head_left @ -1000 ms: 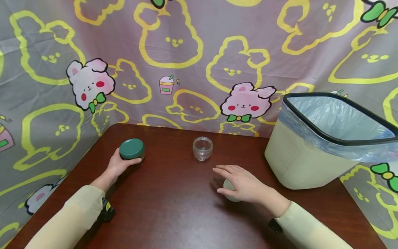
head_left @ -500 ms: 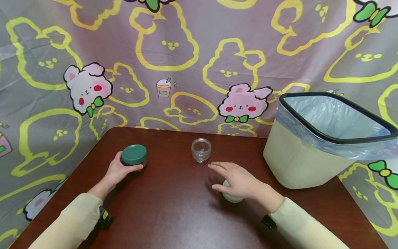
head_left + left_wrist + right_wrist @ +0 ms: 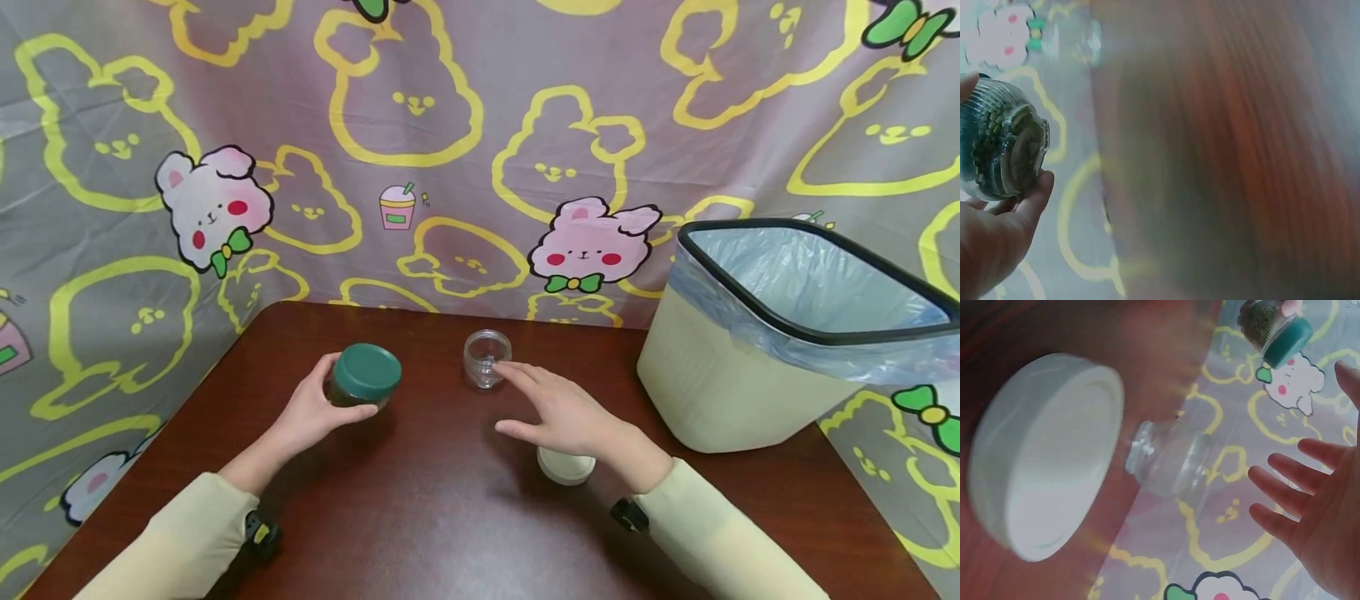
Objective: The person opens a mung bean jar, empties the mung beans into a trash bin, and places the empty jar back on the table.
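Note:
My left hand (image 3: 318,408) grips a jar (image 3: 366,373) with a dark green lid from its left side, raised over the table and slightly tilted. Through its clear wall in the left wrist view, small green beads or beans (image 3: 990,128) show. At the right, my right hand (image 3: 573,417) hovers with fingers spread and holds nothing. Just behind its fingertips stands a small clear, lidless jar (image 3: 480,371), near the middle of the table. A small white round bowl-like thing (image 3: 564,471) sits partly hidden below the right hand; the right wrist view shows its smooth pale side.
A cream bin (image 3: 720,375) with a black rim and a clear bag liner stands on the right part of the brown table (image 3: 420,517). A patterned cloth (image 3: 450,100) hangs behind and along the sides.
The left hand has moved the green-lidded jar to the right and lifted it. My right hand has moved forward and left toward the clear jar, uncovering more of the white thing.

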`<state>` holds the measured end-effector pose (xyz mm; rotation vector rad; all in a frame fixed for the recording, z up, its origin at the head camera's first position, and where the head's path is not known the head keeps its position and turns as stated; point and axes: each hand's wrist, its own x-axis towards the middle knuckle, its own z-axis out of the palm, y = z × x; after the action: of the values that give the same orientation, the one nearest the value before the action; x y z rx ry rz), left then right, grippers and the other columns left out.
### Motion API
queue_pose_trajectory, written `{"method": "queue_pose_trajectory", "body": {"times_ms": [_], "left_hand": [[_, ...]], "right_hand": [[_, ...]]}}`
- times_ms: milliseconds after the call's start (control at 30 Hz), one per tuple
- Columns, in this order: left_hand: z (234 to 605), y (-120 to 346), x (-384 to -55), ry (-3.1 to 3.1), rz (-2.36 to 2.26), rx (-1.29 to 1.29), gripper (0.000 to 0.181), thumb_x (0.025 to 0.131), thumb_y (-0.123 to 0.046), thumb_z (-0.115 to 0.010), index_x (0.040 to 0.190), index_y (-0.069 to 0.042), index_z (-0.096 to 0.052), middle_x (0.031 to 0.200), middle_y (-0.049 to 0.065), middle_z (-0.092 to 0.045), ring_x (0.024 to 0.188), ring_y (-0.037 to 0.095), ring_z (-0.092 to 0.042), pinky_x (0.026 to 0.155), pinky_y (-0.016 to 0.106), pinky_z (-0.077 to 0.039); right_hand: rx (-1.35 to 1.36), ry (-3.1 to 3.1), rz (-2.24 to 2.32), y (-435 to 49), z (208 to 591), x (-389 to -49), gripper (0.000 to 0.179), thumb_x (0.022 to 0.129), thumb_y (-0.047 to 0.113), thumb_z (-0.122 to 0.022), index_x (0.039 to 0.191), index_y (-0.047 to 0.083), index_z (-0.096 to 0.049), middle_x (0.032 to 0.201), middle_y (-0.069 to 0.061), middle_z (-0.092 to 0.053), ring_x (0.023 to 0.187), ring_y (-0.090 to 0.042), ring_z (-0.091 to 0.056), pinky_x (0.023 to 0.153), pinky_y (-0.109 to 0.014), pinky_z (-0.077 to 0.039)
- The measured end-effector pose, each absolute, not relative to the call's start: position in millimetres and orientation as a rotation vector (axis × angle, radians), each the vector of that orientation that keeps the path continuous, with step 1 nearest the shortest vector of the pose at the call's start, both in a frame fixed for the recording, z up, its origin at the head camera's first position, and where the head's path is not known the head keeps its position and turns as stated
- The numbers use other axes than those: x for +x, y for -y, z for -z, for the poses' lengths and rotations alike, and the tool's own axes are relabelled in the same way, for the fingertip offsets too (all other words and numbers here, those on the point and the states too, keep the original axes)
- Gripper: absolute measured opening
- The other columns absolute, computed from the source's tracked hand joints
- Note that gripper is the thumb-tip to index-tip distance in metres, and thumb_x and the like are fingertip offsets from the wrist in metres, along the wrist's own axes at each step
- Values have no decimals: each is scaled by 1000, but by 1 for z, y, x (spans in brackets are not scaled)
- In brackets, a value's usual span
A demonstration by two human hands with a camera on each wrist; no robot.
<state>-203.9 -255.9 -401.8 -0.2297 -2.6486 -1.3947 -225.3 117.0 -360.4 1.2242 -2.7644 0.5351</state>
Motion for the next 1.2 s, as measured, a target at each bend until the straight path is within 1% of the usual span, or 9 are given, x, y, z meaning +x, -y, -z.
{"method": "queue_pose_trajectory", "body": {"times_ms": [100, 167, 367, 567, 733, 867, 1067, 1200], "left_hand": [[396, 239, -198, 2637, 1421, -344, 82, 71, -23, -88, 135, -5, -41, 122, 14, -58, 110, 31, -53, 90, 54, -41], [391, 228, -194, 2636, 1450, -399, 82, 69, -21, -90, 134, -6, -42, 120, 12, -60, 109, 30, -55, 89, 55, -42], [377, 203, -186, 2642, 1491, -468, 83, 66, -22, -91, 133, -11, -44, 118, 5, -61, 107, 24, -56, 90, 53, -42], [374, 186, -182, 2556, 1541, -527, 81, 65, -18, -91, 130, -10, -43, 116, 5, -60, 106, 23, -56, 91, 50, -42], [371, 174, -180, 2538, 1551, -541, 79, 66, -20, -91, 128, -8, -43, 115, 6, -58, 107, 22, -55, 92, 49, -41], [371, 166, -180, 2561, 1567, -535, 79, 67, -21, -90, 128, -8, -42, 115, 6, -57, 107, 22, -54, 91, 49, -41], [373, 159, -181, 2567, 1592, -560, 79, 66, -21, -91, 128, -8, -43, 115, 6, -57, 104, 22, -55, 89, 45, -43], [372, 154, -183, 2567, 1607, -573, 80, 64, -20, -91, 127, -10, -43, 115, 5, -57, 103, 22, -55, 87, 44, -45]], "right_hand": [[1191, 2788, -576, -112, 355, -225, 79, 87, 58, -62, 151, 20, -35, 147, -7, -43, 132, -24, -43, 102, -46, -40], [1182, 2792, -610, -108, 351, -225, 80, 86, 57, -64, 151, 20, -34, 147, -7, -42, 133, -25, -42, 102, -47, -39], [1203, 2779, -703, -97, 341, -223, 84, 84, 57, -67, 152, 21, -33, 150, -5, -39, 136, -24, -37, 104, -49, -38], [1236, 2738, -752, -89, 340, -222, 85, 83, 57, -69, 151, 20, -34, 149, -3, -39, 133, -21, -41, 101, -47, -41], [1259, 2706, -813, -86, 341, -221, 85, 82, 55, -71, 151, 20, -34, 148, -2, -40, 131, -18, -43, 99, -46, -44], [1287, 2698, -836, -84, 340, -221, 86, 82, 53, -71, 151, 19, -33, 147, -2, -41, 129, -19, -46, 97, -46, -45], [1308, 2683, -837, -82, 339, -221, 85, 83, 52, -72, 150, 16, -34, 143, -3, -45, 122, -17, -51, 94, -42, -48], [1312, 2688, -865, -82, 339, -221, 84, 82, 51, -72, 150, 18, -35, 140, -2, -48, 116, -15, -54, 91, -36, -50]]}}
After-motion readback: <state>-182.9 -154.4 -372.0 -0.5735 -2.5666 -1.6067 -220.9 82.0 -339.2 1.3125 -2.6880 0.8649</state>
